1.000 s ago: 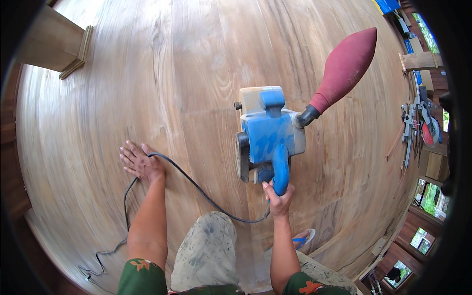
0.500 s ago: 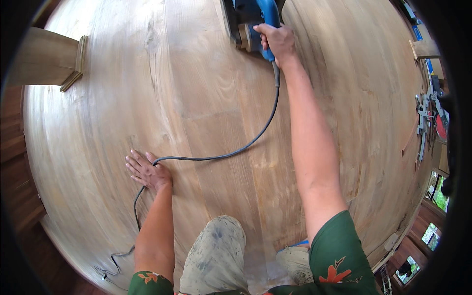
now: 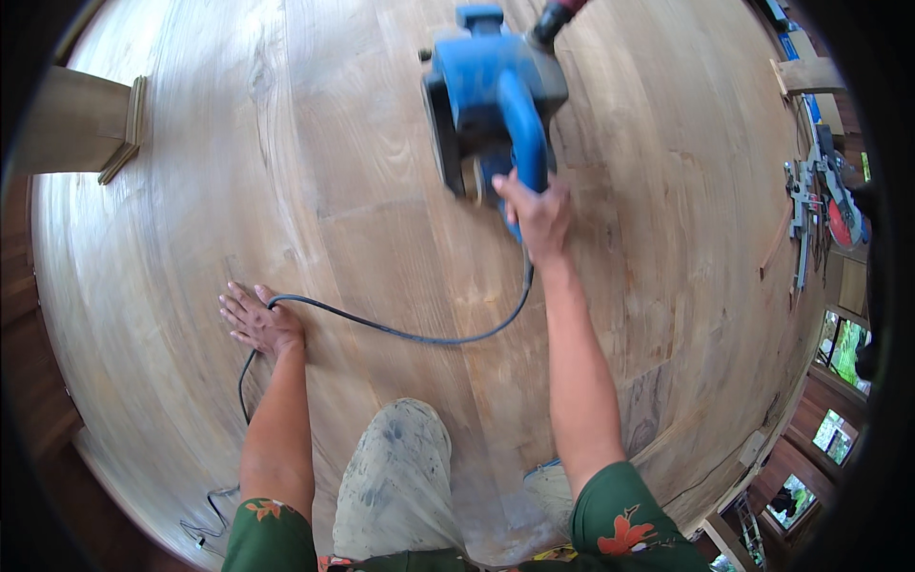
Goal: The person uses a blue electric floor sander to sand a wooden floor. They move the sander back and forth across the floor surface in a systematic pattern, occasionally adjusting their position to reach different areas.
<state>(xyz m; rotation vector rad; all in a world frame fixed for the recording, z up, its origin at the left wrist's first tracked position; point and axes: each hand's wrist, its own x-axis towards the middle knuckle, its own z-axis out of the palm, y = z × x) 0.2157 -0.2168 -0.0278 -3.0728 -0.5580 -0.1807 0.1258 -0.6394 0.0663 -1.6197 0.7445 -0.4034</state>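
Note:
My right hand [image 3: 541, 221] is wrapped round the rear handle of a blue belt sander [image 3: 477, 81], which rests on a wooden plank floor [image 3: 381, 257]. A black power cord [image 3: 419, 337] leaves the handle and curves across the boards to my left hand [image 3: 264, 321]. That hand lies flat on the floor with its fingers stretched out, and the cord passes between thumb and palm. Part of the cord is hidden beneath it. At the sander's far right a dark hose or bag fitting [image 3: 553, 21] runs out of view.
A wooden post [image 3: 81, 124] with a trimmed base stands at the far left. Along the right edge lie tools, among them a saw-like machine with a red disc [image 3: 841, 221]. My knee [image 3: 396, 477] is on the floor between my arms. Cord loops [image 3: 214, 510] lie at lower left.
My right hand has drawn the sander back toward me, so more of its body shows. The cord sags nearer. My left hand stays flat on the floor.

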